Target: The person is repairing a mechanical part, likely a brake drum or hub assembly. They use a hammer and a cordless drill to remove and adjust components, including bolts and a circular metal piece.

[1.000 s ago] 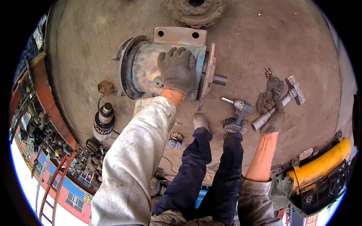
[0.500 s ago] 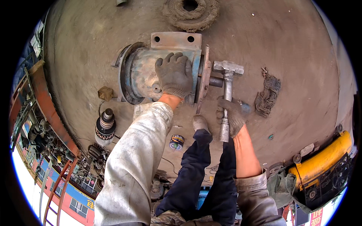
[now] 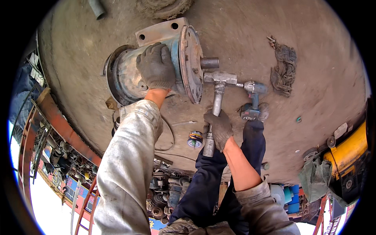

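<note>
A worn, blue-grey motor housing point(image 3: 126, 74) lies on its side on the ground, its mounting foot with two holes on the far side. Flat on top of it rests my gloved left hand point(image 3: 156, 66), fingers stretched out. At the housing's right end is a round flange plate point(image 3: 190, 64), from which a short dark shaft point(image 3: 210, 62) sticks out. My gloved right hand point(image 3: 220, 127) is wrapped round the metal handle of a hammer point(image 3: 218, 96). The hammer's head is just nearer to me than the shaft, beside the plate's edge.
A cordless impact driver point(image 3: 254, 98) stands on the ground right of the hammer, with a dark rag point(image 3: 284, 70) beyond it. A small can point(image 3: 194, 139) sits near my leg. Machine parts point(image 3: 164, 192) lie behind on the left; a yellow machine point(image 3: 346, 150) stands right.
The housing now sits at a slant, its flange face showing more. My right hand and the hammer have shifted left. The impact driver now shows plainly; the whole view has turned.
</note>
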Demonstrator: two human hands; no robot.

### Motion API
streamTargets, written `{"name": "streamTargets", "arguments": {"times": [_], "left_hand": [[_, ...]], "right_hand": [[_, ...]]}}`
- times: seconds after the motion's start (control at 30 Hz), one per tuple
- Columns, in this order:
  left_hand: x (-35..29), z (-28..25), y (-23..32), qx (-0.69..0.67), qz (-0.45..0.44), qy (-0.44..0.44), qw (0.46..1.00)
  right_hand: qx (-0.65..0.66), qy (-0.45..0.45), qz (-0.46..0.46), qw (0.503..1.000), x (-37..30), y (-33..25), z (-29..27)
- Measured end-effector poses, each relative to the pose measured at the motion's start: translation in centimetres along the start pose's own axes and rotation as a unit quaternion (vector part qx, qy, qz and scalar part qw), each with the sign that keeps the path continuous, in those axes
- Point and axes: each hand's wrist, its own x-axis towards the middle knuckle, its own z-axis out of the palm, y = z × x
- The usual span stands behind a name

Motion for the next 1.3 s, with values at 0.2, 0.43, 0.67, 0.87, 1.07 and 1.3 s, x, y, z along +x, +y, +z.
{"name": "streamTargets", "arguments": {"times": [0.2,0.43,0.67,0.87,1.07,1.3], "left_hand": [[-0.4,0.4,-1.2,-0.001,-0.013,0.006,1.0],[-0.2,0.1,-0.6,-0.022,-0.008,0.013,1.0],[0.0,0.1,0.0,-0.029,-0.01,0.012,0.999],[0.2,-0.3,-0.2,-0.029,-0.024,0.002,0.999],[-0.2,0.0,-0.3,-0.029,-0.018,0.002,0.999],[-0.5,-0.2,-0.5,-0.038,-0.003,0.018,0.999]], "right_hand": [[0.035,-0.041,-0.007,0.999,0.1,-1.9,-5.6],[0.206,0.165,-0.204,0.943,0.9,-4.3,-14.9],[0.017,0.016,-0.041,0.999,2.6,0.6,-1.1],[-0.017,-0.063,-0.029,0.997,3.8,0.0,-2.0],[0.03,-0.005,-0.073,0.997,4.7,-2.4,-6.1],[0.181,0.225,-0.216,0.933,8.1,-5.5,-10.8]]}}
